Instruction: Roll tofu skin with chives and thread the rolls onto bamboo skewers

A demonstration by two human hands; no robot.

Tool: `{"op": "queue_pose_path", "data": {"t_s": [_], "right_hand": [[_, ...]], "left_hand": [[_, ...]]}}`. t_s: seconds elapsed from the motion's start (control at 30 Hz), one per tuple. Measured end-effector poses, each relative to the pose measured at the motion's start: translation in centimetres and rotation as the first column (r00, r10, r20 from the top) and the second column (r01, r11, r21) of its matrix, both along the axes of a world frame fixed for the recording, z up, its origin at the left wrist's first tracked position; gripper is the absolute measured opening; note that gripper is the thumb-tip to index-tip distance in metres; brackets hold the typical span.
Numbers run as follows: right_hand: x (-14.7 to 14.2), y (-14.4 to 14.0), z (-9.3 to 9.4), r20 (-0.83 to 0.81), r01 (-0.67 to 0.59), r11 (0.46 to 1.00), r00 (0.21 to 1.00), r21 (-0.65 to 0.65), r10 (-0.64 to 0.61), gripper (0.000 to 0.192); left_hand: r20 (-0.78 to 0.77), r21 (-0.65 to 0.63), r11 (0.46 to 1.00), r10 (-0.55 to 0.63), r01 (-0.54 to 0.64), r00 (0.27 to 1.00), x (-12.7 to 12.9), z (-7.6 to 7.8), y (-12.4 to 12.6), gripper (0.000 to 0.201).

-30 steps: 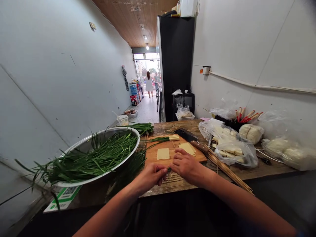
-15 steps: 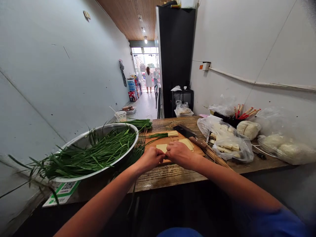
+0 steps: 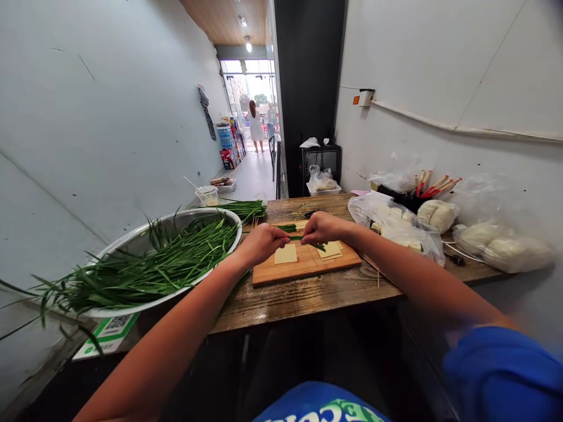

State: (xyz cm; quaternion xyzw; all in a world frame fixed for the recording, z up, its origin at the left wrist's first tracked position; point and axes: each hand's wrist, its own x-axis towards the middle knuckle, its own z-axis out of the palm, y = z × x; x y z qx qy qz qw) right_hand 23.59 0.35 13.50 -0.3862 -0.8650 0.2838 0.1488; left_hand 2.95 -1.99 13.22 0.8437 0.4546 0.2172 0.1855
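At a narrow wooden desk [image 3: 308, 293] set against white walls, I am looking down on two bare hands at work over a cutting board [image 3: 303, 266]. Largest in the scene is the wide metal basin [image 3: 145, 246] on the left, heaped with long green chives [image 3: 145, 272] that spill over its rim; a trimmed bundle of chives [image 3: 246, 208] lies behind it near the desk's far edge. On the right sit plastic bags of pale tofu pieces [image 3: 396, 223] and bags of white dough-like lumps [image 3: 505, 249], with red-tipped chopsticks [image 3: 433, 187] standing by the wall. On the board lie two flat yellow tofu-skin sheets, one sheet [image 3: 285, 254] under the left hand and a small stack [image 3: 331, 249] under the right, both bare and unrolled; judging by that, the work looks to be at an early stage, with nearly all the chives unused. The left hand [image 3: 259, 243] and right hand [image 3: 321, 227] are raised just above the board's far half, and a short bunch of chive stalks [image 3: 299, 237] spans between them, the fingers of each hand pinched closed on one end of it. A thin bamboo skewer [image 3: 372, 266] lies just right of the board. A person stands far off in the bright doorway [image 3: 254, 120].
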Motion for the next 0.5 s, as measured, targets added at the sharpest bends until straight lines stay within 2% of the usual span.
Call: {"op": "queue_pose_path", "data": {"t_s": [0.1, 0.27, 0.4, 0.5], "right_hand": [[0.3, 0.1, -0.9, -0.152, 0.031, 0.98, 0.986, -0.197, -0.062, 0.026], [0.0, 0.1, -2.3, -0.377, 0.035, 0.928, 0.908, -0.37, -0.184, 0.031], [-0.9, -0.1, -4.0, -0.543, -0.006, 0.876, 0.787, -0.482, -0.294, 0.033], [-1.9, -0.2, -5.6, -0.653, -0.031, 0.847, 0.651, -0.531, -0.386, 0.033]], "left_hand": [[0.054, 0.03, 0.999, 0.014, -0.016, 0.998, 0.0, -1.5, -0.2, 0.028], [0.261, -0.015, 1.0, 0.027, -0.024, 0.965, 0.5, -4.0, -0.5, 0.028], [0.4, -0.016, 0.997, 0.074, -0.074, 0.913, 1.5, -6.3, -0.7, 0.03], [0.549, -0.094, 0.985, 0.172, -0.145, 0.818, 2.6, -8.1, -0.7, 0.033]]}}
